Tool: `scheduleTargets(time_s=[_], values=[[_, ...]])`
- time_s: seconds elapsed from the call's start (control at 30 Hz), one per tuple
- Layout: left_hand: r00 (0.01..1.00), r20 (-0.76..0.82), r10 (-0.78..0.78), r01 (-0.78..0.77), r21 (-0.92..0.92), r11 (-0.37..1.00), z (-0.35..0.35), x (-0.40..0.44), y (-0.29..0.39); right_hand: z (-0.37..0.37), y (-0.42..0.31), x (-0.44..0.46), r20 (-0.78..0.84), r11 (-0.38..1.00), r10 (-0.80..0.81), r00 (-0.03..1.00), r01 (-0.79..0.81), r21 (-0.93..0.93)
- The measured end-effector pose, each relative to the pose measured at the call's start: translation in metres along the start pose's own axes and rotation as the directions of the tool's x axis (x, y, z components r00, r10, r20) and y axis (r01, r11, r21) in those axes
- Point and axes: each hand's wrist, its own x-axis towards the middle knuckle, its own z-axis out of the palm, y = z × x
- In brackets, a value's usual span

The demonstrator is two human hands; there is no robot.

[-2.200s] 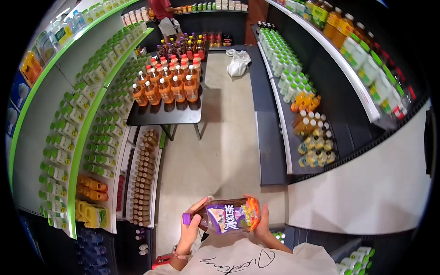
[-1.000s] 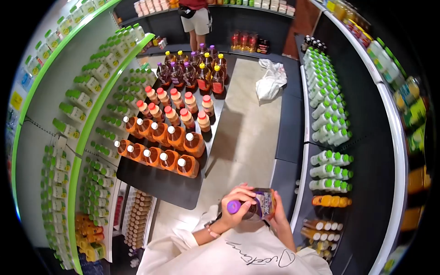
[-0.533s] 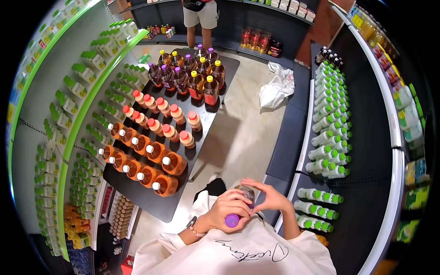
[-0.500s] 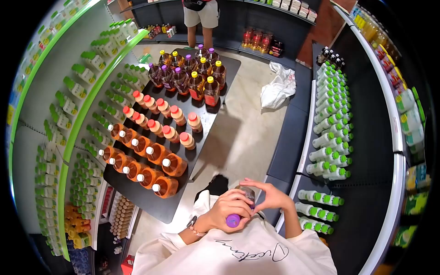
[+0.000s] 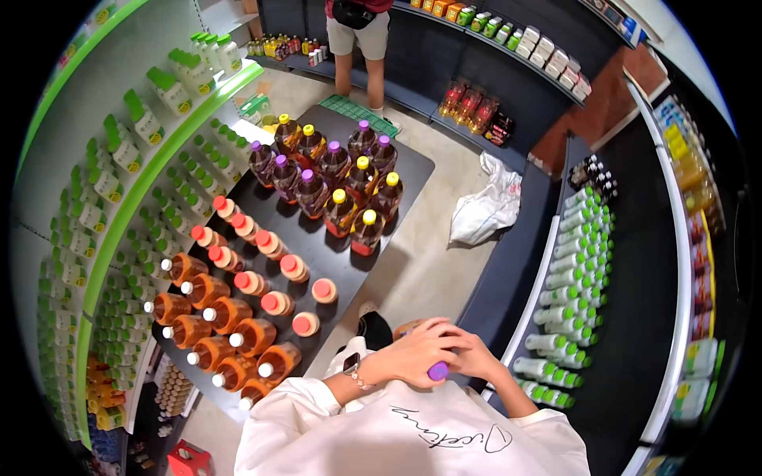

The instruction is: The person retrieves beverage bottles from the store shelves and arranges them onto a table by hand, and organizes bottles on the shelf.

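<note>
Close to my chest, a bottle with a purple cap (image 5: 438, 370) lies tilted in my hands. My left hand (image 5: 414, 351) is wrapped around its body, and a bit of the bottle shows past the fingers. From the other side my right hand (image 5: 474, 355) rests against the bottle and the left fingers, its own fingers partly covered. Most of the bottle, label included, is hidden. On the dark table (image 5: 365, 274) ahead stand dark bottles with purple caps (image 5: 335, 165) and yellow caps (image 5: 367, 232), small red-capped bottles (image 5: 294, 268) and orange white-capped bottles (image 5: 252, 337).
Green-capped white bottles fill the left shelf (image 5: 171, 119) and the right shelf (image 5: 567, 278). A white plastic bag (image 5: 486, 202) lies on the floor by the low dark ledge. Beyond the table stands another person (image 5: 357, 47), near a green basket (image 5: 357, 113).
The view has shifted forward, bringing more of the far shelves into sight. My right hand has closed in from spread fingers to lie over the bottle beside my left hand.
</note>
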Motion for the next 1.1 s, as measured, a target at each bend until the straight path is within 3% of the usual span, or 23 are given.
scheduleTargets(time_s=[0.07,0.13,0.27,0.3,0.4,0.43,0.5,0.63,0.73,0.87,1.0,1.1], values=[[0.997,-0.048,-0.055,0.057,0.038,0.998,-0.014,0.021,-0.029,-0.015,0.021,0.027,-0.104,0.993,-0.103,0.989,0.096,-0.068],[0.994,-0.089,-0.068,0.076,0.101,0.992,-0.03,0.036,-0.059,-0.034,0.023,0.057,-0.072,0.967,0.24,0.968,-0.232,0.108],[0.955,-0.264,-0.134,0.162,0.087,0.983,-0.049,0.057,-0.105,-0.05,0.048,0.117,-0.143,0.968,0.215,0.966,-0.191,0.161],[0.938,-0.309,-0.155,0.197,0.111,0.974,-0.055,0.062,-0.115,-0.056,0.047,0.13,-0.138,0.938,0.287,0.948,-0.249,0.24],[0.887,-0.357,-0.293,0.357,0.127,0.925,-0.076,0.072,-0.133,-0.068,0.055,0.165,-0.217,0.934,0.239,0.946,-0.163,0.318],[0.858,-0.382,-0.343,0.413,0.115,0.904,-0.076,0.075,-0.14,-0.071,0.062,0.175,-0.263,0.965,0.134,0.955,-0.065,0.255],[0.811,-0.372,-0.451,0.514,0.085,0.854,-0.085,0.081,-0.146,-0.086,0.067,0.2,-0.195,0.951,0.164,0.967,-0.102,0.292],[0.68,-0.396,-0.617,0.593,-0.198,0.78,-0.09,0.09,-0.174,-0.106,0.118,0.241,-0.134,0.961,0.08,0.988,-0.041,0.272],[0.619,-0.371,-0.692,0.658,-0.235,0.715,-0.093,0.118,-0.216,-0.13,0.164,0.283,0.022,0.966,0.081,0.996,-0.084,0.244],[0.588,-0.388,-0.71,0.669,-0.26,0.696,-0.127,0.168,-0.254,-0.172,0.189,0.345,0.084,0.989,0.072,0.994,-0.082,0.123],[0.533,-0.497,-0.685,0.719,-0.16,0.676,-0.145,0.203,-0.292,-0.199,0.217,0.407,0.149,0.992,-0.049,0.988,0.031,0.12],[0.465,-0.529,-0.71,0.776,-0.143,0.615,-0.158,0.217,-0.309,-0.2,0.233,0.448,0.234,0.969,-0.153,0.96,0.099,0.224]])
